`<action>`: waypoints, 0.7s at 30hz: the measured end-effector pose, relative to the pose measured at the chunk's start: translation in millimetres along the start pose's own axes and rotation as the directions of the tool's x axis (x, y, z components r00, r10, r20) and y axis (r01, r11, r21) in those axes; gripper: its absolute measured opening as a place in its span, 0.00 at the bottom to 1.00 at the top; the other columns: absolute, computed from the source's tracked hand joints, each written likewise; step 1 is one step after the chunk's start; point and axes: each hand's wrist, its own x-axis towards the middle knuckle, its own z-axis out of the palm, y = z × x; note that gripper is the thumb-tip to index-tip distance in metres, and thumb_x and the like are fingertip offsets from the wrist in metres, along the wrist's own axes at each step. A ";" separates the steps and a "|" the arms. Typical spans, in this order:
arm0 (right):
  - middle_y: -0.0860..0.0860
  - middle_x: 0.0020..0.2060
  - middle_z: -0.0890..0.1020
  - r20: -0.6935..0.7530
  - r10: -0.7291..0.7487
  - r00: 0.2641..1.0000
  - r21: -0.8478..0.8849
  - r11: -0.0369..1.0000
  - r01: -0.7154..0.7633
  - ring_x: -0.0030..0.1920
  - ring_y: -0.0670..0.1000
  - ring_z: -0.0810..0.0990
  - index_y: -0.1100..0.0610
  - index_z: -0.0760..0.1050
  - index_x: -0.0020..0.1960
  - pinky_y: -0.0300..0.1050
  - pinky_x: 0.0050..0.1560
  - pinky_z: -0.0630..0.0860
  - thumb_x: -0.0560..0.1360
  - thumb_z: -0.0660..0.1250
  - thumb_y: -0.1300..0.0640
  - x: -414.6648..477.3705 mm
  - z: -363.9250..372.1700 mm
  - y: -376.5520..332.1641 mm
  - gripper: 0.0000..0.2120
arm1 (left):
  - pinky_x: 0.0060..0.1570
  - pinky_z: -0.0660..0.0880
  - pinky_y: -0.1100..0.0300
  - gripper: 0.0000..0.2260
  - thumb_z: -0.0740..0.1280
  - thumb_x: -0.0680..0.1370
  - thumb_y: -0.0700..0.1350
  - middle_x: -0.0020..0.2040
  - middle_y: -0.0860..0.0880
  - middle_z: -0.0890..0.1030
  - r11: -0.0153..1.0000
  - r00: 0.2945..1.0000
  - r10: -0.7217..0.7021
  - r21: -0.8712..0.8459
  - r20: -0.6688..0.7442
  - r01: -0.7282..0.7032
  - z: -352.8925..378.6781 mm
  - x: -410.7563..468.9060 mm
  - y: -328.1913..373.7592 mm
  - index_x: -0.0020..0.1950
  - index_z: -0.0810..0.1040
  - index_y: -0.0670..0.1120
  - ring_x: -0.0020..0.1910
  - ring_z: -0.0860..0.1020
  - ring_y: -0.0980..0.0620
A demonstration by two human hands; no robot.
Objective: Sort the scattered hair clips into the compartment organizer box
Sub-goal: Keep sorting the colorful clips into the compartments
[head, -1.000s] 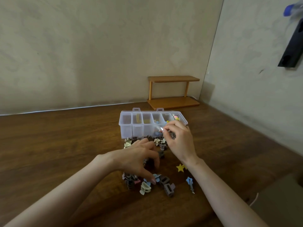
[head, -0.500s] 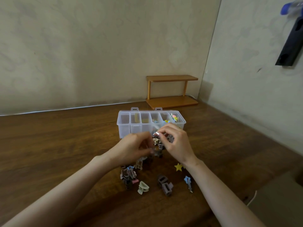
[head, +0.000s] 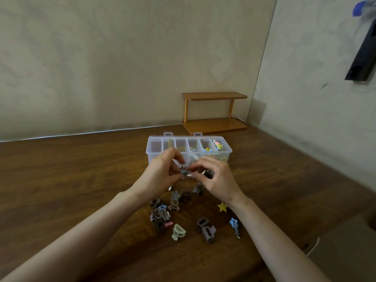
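A clear compartment organizer box stands open on the wooden table, with coloured clips in its right-hand compartments. Just in front of it my left hand and my right hand meet above the table. Both pinch a small blue-and-grey hair clip between their fingertips. My right hand also holds a dark clip under its fingers. Below the hands lies a scatter of hair clips: brown and grey claw clips, a pale green claw clip, a yellow star clip and a blue snap clip.
A small two-tier wooden shelf stands against the back wall behind the box. A white cable runs along the table's rear edge. A dark object hangs on the right wall. The table's front edge is near my right forearm.
My left hand rose from the clip pile and came up to my right hand in front of the box. Both now pinch one small clip together.
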 end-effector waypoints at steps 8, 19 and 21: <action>0.48 0.42 0.80 -0.223 0.081 0.971 -0.045 0.995 -0.094 0.43 0.44 0.78 0.57 0.80 0.47 0.39 0.45 0.77 0.73 0.69 0.56 3.0 -8.9 2.5 0.06 | 0.46 0.77 0.64 0.13 0.69 0.73 0.43 0.55 0.55 0.72 0.992 0.990 0.015 0.123 -0.141 0.003 -1.1 1.0 -6.1 0.55 0.71 0.49 0.49 0.76 0.60; 0.49 0.46 0.77 -0.191 0.189 0.963 -0.542 0.798 -0.264 0.50 0.50 0.71 0.54 0.79 0.44 0.42 0.49 0.66 0.73 0.68 0.54 81.5 -16.8 22.3 0.04 | 0.48 0.77 0.61 0.10 0.67 0.75 0.41 0.57 0.52 0.68 0.991 0.965 0.020 0.132 -0.260 0.015 -3.0 1.9 -14.2 0.55 0.71 0.47 0.51 0.73 0.60; 0.50 0.49 0.77 -0.108 0.233 0.966 -0.629 0.737 -0.248 0.54 0.53 0.70 0.53 0.80 0.46 0.46 0.55 0.66 0.75 0.67 0.53 89.0 -10.5 24.2 0.05 | 0.47 0.77 0.63 0.10 0.67 0.75 0.41 0.57 0.52 0.68 0.991 0.963 0.029 0.132 -0.269 0.007 -4.0 1.7 -14.2 0.54 0.72 0.46 0.50 0.73 0.61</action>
